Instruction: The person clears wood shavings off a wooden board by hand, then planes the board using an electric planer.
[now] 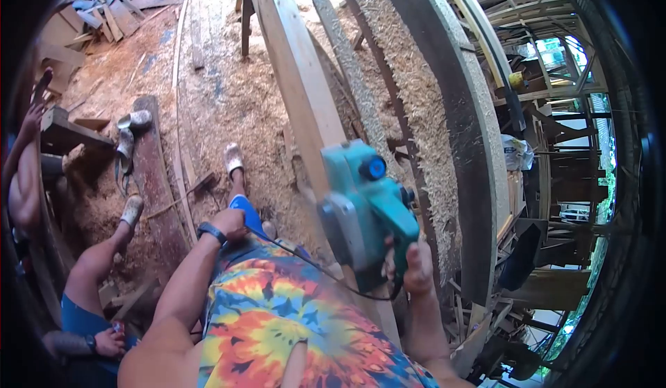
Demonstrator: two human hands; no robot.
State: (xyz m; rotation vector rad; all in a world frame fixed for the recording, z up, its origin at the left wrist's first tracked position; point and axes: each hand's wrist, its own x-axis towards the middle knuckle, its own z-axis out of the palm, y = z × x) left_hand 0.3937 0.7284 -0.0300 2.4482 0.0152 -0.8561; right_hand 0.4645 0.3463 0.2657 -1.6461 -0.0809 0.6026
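A green electric hand planer (361, 211) rests on a long pale wooden beam (298, 62). My right hand (415, 266) is wrapped around its rear handle. The planer is slightly smeared by motion. From its back end a dark power cord (305, 257) loops across the front of my tie-dye shirt to my left hand. My left hand (230, 225) is by my hip, next to my blue shorts, with its fingers curled where the cord meets it; the fingertips are partly hidden.
Dark planks (451, 110) heaped with wood shavings run alongside the beam on the right. Shavings cover the ground. At left, a seated person's hand (109, 343) lies near their lap, and another person's arm (24, 159) shows. Scrap wood (114, 6) is piled at upper left.
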